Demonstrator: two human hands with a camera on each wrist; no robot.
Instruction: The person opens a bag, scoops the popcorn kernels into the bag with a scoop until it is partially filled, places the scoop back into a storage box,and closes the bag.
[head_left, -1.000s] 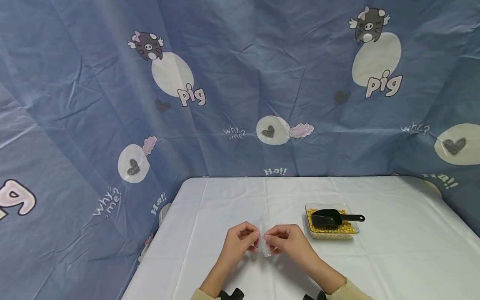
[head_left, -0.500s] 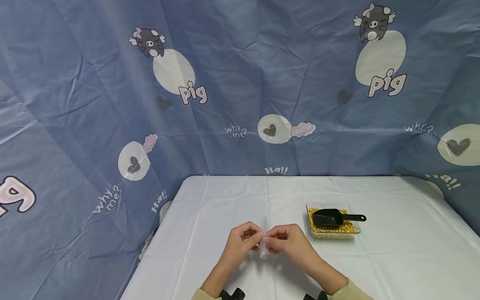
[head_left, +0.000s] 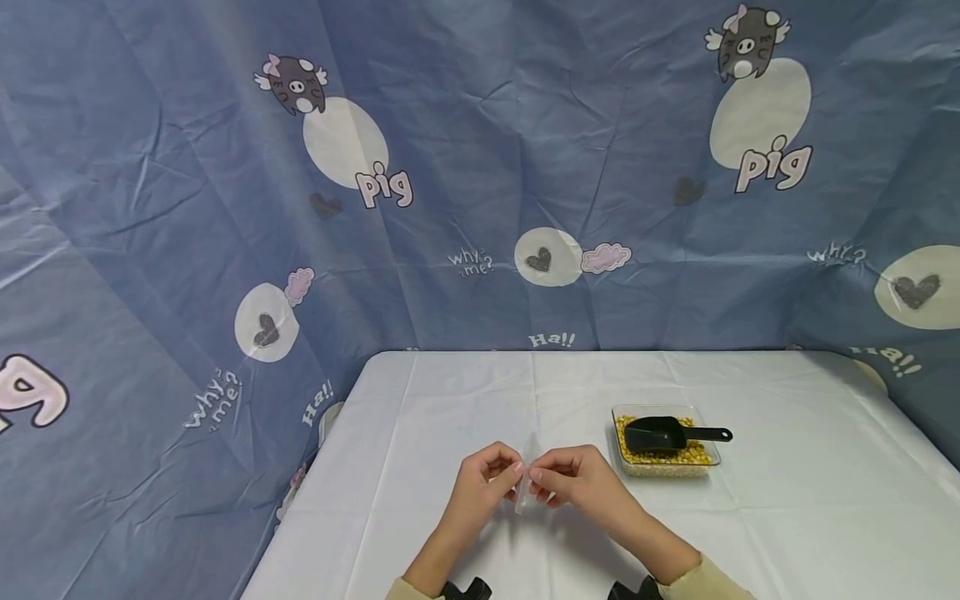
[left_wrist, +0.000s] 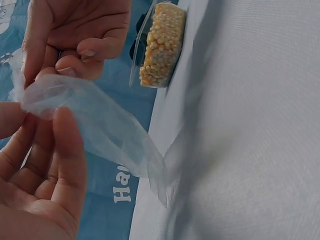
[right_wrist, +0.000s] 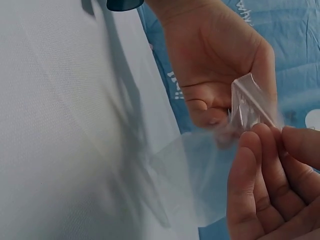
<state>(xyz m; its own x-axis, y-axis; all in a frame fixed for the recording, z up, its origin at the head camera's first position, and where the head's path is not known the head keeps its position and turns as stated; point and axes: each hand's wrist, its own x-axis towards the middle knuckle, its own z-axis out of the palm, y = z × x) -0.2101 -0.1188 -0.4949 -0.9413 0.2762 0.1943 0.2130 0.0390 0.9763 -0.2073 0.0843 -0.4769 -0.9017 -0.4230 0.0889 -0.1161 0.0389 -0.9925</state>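
Note:
A clear plastic bag [left_wrist: 107, 125] hangs between my two hands above the table. My left hand [head_left: 483, 487] pinches its upper part between thumb and fingers. From the other side my right hand [head_left: 581, 483] pinches the same part, its thumb and fingertips on the film [right_wrist: 245, 102]. In the left wrist view the bag's body slants down below the fingers, thin and see-through, and I see nothing inside it. The fingertips of both hands stand very close together. Whether the bag's mouth is parted is hard to tell.
To the right of my hands stands a clear rectangular container [head_left: 671, 471] of yellow corn kernels [head_left: 697, 454]. A black scoop [head_left: 660, 436] lies on the kernels, its handle jutting right over the rim. White cloth covers the table [head_left: 450, 400]; a blue printed curtain [head_left: 450, 167] hangs behind.
One second ago the hands were slightly farther apart with the bag between them. The fingertips have since come closer, and the bag's lower end has shifted a little left. Container and scoop are unmoved.

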